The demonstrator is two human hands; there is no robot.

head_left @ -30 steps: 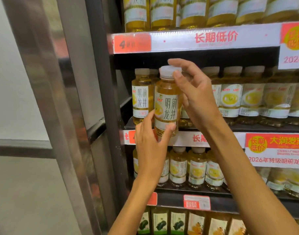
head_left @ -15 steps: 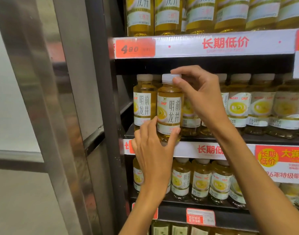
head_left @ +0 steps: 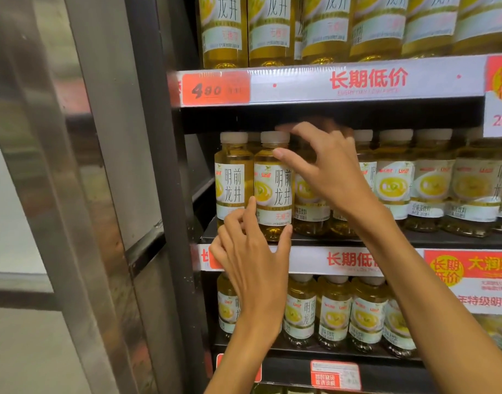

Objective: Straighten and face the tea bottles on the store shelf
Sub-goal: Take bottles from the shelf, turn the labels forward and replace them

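The tea bottles (head_left: 272, 189) look like clear glossy plastic with matt paper-like labels; the shelf (head_left: 357, 240) is dark matt metal, beside a brushed steel panel (head_left: 73, 166).

i'm looking into a shop aisle, a grocery or convenience store. stacked shelves (head_left: 357, 240) carry rows of identical tea bottles (head_left: 394, 186) with matching labels. a red price tag (head_left: 215, 89) reads 4.80 on the shelf edge, printed promotional strips (head_left: 369, 79) run along each tier, and a red sale sign (head_left: 471, 277) hangs at right.
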